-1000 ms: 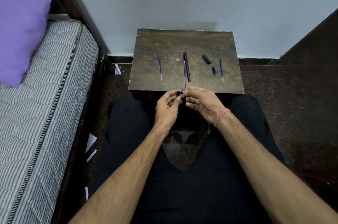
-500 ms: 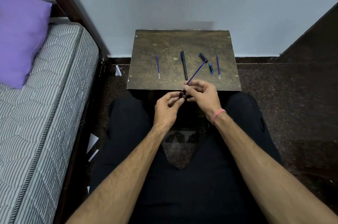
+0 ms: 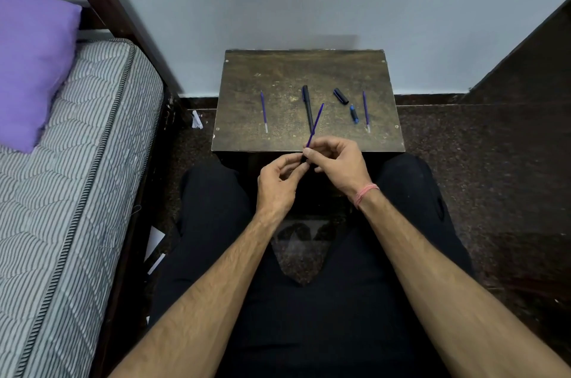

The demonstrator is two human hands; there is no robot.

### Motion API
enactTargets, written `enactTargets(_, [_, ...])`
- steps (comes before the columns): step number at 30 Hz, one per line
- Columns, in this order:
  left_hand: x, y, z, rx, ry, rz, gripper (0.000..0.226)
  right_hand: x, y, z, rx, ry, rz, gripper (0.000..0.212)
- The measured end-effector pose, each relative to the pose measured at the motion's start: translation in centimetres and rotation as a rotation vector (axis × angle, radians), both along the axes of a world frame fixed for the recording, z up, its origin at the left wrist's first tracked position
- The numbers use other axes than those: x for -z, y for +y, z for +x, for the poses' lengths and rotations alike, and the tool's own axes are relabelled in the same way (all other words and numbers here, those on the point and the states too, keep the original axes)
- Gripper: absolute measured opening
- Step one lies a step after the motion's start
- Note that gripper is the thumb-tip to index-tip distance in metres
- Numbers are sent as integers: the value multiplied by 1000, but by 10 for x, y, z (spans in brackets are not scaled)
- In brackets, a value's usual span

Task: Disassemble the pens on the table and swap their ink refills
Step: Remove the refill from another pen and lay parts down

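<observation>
The right hand [image 3: 338, 166] pinches a thin blue refill [image 3: 315, 126] at its lower end, just below the centre of the frame; the refill slants up and to the right over the near edge of the counter [image 3: 244, 136]. The left hand [image 3: 278, 181] meets it from the left, its grip closed with curled fingertips on a small dark piece [image 3: 304, 159] at the foot of the refill, most of it hidden between the fingers. A pink band [image 3: 364, 194] circles the right wrist.

On the counter, in the upper middle of the frame, lie the other parts, all pointing roughly away from the person. A second refill [image 3: 264, 112] lies at the left, well apart from the rest. A black pen barrel [image 3: 307, 107] lies in the middle, its near end crossed in the picture by the held refill. To the right lie a black cap [image 3: 340, 96], a small blue piece [image 3: 354, 114] just below it, and a third refill [image 3: 366, 112] beside them.

A striped mattress [image 3: 77, 192] with a purple pillow [image 3: 31, 69] fills the left of the frame.
</observation>
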State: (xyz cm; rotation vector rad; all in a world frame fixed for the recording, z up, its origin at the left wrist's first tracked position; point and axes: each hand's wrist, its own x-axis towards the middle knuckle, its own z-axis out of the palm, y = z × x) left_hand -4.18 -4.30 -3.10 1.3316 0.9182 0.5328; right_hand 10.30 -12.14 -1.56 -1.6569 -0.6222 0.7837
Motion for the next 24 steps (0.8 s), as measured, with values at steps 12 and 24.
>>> enactTargets(12, [4, -2, 6, 41, -24, -11, 24, -6, -3, 2, 48, 12, 42, 23])
enactTargets(24, [11, -1, 5, 43, -19, -18, 22, -8, -1, 3, 105, 86, 82, 15])
